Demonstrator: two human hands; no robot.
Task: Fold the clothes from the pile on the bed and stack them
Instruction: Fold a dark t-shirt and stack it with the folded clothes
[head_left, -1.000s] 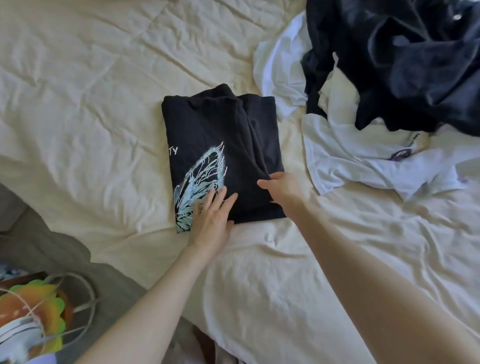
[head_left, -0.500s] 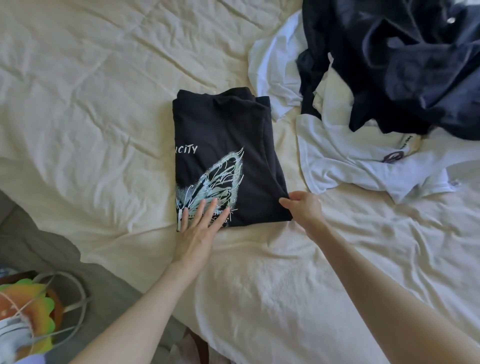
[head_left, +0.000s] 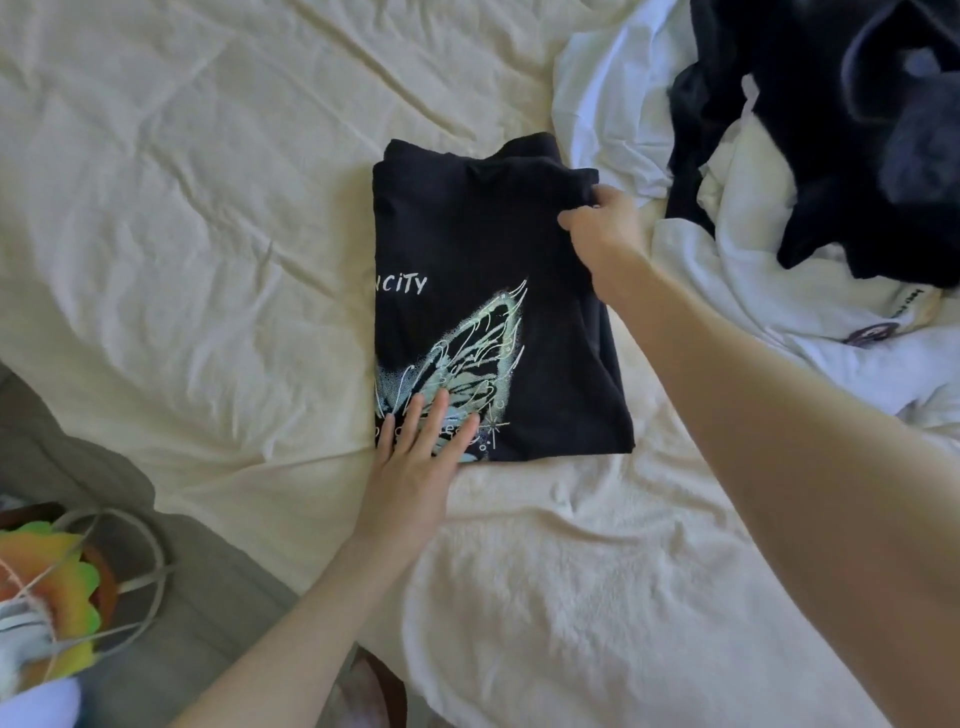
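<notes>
The folded black cotton T-shirt with the pale butterfly print is laid flat on the cream bed sheet, just beside the messy pile of white and dark clothes. The right hand has been moved from the shirt's near corner up to its far right corner, which is now pinched by curled fingers. The near edge is pressed down by the left hand, with its fingers straight. The fold looks nearly done, so stacking may come next. No boxes or baskets are seen.
</notes>
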